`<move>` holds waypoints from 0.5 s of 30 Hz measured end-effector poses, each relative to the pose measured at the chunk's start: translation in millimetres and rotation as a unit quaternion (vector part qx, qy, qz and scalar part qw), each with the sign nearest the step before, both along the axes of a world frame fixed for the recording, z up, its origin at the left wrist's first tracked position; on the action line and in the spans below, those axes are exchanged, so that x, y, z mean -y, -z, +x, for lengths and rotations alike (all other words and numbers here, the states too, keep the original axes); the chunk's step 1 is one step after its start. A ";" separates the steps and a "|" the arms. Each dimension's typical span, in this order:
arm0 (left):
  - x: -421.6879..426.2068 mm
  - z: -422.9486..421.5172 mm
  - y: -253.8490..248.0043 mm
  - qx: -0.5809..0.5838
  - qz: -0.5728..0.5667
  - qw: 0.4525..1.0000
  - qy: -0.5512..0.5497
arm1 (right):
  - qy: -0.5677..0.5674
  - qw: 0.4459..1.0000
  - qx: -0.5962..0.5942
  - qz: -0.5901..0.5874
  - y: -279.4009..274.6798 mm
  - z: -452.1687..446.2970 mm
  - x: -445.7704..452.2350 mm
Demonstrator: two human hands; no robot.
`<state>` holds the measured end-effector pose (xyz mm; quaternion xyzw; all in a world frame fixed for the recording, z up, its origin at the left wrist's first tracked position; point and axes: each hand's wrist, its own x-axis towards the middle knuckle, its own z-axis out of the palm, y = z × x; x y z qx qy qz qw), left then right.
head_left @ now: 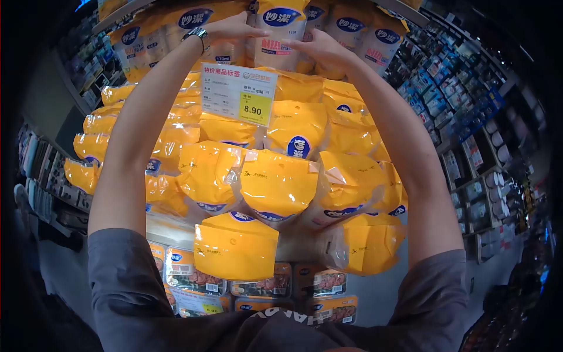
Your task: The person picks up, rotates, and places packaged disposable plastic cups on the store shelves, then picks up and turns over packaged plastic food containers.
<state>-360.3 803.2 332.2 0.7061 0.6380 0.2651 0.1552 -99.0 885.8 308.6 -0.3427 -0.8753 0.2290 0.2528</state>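
Observation:
My left hand (239, 29), with a watch (197, 35) on its wrist, is at the left side of an upright yellow-and-clear bag of disposable cups (280, 38) on the top shelf. My right hand (321, 48) is at its right side. Both thumbs lie across the front of the bag, and the other fingers are mostly hidden behind or beside it. The bag bears a blue oval logo and pink print. Similar upright bags (349, 29) stand in a row on both sides of it.
A price sign (239, 94) reading 8.90 hangs below the top row. Stacked yellow bags (278, 182) fill the shelf under my arms. Lower down are clear-lidded boxes (190, 276) and a smaller price tag (199, 302). Racks of goods (446, 88) line the right side.

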 end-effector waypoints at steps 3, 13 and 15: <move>15.9 28.9 -8.9 -0.015 -0.044 0.999 0.017 | -0.027 1.000 -0.005 0.000 2.6 -13.6 -3.7; 27.8 63.0 -47.2 0.035 -0.070 0.988 0.134 | -0.004 0.989 -0.148 -0.022 5.7 -1.3 33.8; 47.4 89.3 -58.9 0.015 -0.060 0.996 0.067 | -0.003 0.978 -0.194 -0.082 9.6 8.8 30.2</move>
